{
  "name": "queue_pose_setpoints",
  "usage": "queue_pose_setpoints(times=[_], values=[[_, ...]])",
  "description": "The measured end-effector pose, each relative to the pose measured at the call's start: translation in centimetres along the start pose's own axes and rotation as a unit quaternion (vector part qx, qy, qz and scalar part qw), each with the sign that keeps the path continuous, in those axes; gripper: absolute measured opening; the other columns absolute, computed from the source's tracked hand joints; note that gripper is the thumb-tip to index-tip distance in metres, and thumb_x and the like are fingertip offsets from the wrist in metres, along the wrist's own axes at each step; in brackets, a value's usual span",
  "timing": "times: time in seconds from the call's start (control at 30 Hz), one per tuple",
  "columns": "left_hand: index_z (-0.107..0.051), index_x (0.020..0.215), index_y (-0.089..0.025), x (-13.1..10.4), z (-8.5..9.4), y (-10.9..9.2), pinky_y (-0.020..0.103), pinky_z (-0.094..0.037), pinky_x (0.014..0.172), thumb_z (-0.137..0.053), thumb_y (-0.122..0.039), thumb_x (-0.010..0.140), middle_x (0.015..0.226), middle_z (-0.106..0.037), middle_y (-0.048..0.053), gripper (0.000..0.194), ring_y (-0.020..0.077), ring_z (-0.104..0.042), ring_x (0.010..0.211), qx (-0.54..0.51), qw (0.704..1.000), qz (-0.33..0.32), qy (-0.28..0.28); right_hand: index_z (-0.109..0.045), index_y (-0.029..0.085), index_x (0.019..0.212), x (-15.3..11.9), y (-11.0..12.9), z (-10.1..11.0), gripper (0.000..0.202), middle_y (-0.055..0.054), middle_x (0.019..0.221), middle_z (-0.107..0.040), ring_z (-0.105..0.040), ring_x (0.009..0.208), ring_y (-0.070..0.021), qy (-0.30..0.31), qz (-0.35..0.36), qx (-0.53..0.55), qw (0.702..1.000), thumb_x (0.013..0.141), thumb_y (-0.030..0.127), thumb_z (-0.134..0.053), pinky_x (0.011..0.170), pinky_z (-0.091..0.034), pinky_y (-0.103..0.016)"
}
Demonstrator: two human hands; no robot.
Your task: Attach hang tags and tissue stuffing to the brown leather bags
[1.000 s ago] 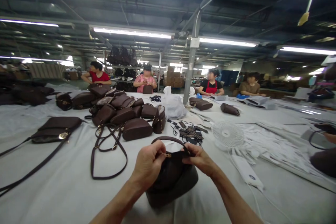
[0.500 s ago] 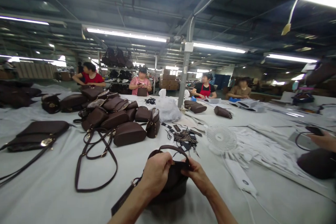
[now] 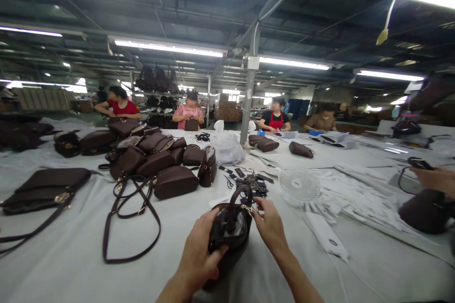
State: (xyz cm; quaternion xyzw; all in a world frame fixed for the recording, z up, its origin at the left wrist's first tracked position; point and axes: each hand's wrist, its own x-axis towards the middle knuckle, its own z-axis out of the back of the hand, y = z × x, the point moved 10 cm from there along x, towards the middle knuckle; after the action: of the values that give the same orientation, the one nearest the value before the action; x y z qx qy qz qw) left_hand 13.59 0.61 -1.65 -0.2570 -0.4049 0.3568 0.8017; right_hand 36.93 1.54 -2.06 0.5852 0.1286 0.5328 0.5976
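A dark brown handbag (image 3: 231, 241) stands on the white-covered table in front of me, its top open and the lining showing. My left hand (image 3: 201, 248) grips the bag's left side, thumb over the near rim and fingers at the far edge. At the right end of the opening, my right hand (image 3: 268, 222) pinches at a gold-coloured metal piece (image 3: 246, 208), which looks like a zipper pull. The bag's carrying handle (image 3: 241, 191) stands up in a loop over the far rim. Just behind it lies a heap of black tags (image 3: 250, 181) with cords.
Several brown bags (image 3: 176, 182) are piled left of centre, with a looped strap (image 3: 131, 260) nearer me. A flat bag (image 3: 46, 189) lies at far left. A white fan (image 3: 299, 185) and power strip (image 3: 325, 234) sit right. At the right edge, another person's hand (image 3: 435, 180) is over a dark bag.
The handbag has turned and its mouth now shows open. My left hand moved from the top to its left side; my right hand shifted up to the metal piece.
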Motion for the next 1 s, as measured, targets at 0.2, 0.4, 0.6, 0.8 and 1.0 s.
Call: queue_pose_setpoints(times=[0.2,0.4,0.6,0.8,1.0], values=[[-0.035,0.143,-0.020,-1.5,-1.7,-2.2,0.054,-0.037,0.106,-0.058,-0.021,0.078,0.140,-0.044,0.016,0.069,0.0343,-0.042,0.129,0.092,0.994,-0.017,-0.064,-0.068,0.025,0.088,-4.1,7.6,-1.1,0.014,-0.006,0.085,-0.067,-0.058,0.082,-0.0261,0.063,0.076,-0.094,0.991,0.081,0.038,-0.065,0.076,-0.044,-0.037],[-0.011,0.151,-0.021,-2.3,-2.7,-3.6,0.053,-0.035,0.108,-0.056,-0.018,0.080,0.151,-0.032,0.016,0.084,0.0342,-0.034,0.135,0.107,0.988,-0.098,-0.056,-0.072,0.026,0.089,-4.5,7.5,-1.6,0.015,-0.006,0.092,-0.070,-0.061,0.088,-0.0274,0.063,0.004,-0.048,0.997,0.079,0.036,-0.066,0.080,-0.044,-0.038],[-0.020,0.148,-0.016,-2.0,-1.7,-3.0,0.050,-0.043,0.100,-0.050,-0.011,0.079,0.134,-0.051,0.017,0.076,0.0309,-0.049,0.118,0.081,0.987,-0.081,-0.115,-0.068,0.023,0.087,-6.6,6.7,-2.4,0.021,-0.005,0.083,-0.070,-0.061,0.077,-0.0238,0.017,-0.055,-0.006,0.998,0.081,0.042,-0.062,0.072,-0.047,-0.034],[-0.037,0.142,-0.019,-1.6,-1.4,-3.5,0.034,-0.055,0.078,-0.042,-0.009,0.087,0.102,-0.065,0.011,0.056,0.0209,-0.059,0.089,0.022,0.977,-0.138,-0.158,-0.070,0.022,0.089,-8.9,8.3,-3.0,0.020,-0.008,0.097,-0.069,-0.061,0.095,-0.0249,-0.102,0.075,-0.058,0.990,0.087,0.033,-0.053,0.089,-0.047,-0.039],[-0.037,0.145,-0.027,-1.1,-1.1,-3.7,0.036,-0.055,0.086,-0.045,-0.010,0.086,0.122,-0.058,0.011,0.062,0.0226,-0.056,0.106,0.071,0.975,-0.180,-0.112,-0.070,0.025,0.083,-9.2,9.0,-4.0,0.017,-0.002,0.087,-0.070,-0.061,0.094,-0.0225,-0.082,0.136,-0.072,0.985,0.085,0.019,-0.054,0.105,-0.034,-0.046]])
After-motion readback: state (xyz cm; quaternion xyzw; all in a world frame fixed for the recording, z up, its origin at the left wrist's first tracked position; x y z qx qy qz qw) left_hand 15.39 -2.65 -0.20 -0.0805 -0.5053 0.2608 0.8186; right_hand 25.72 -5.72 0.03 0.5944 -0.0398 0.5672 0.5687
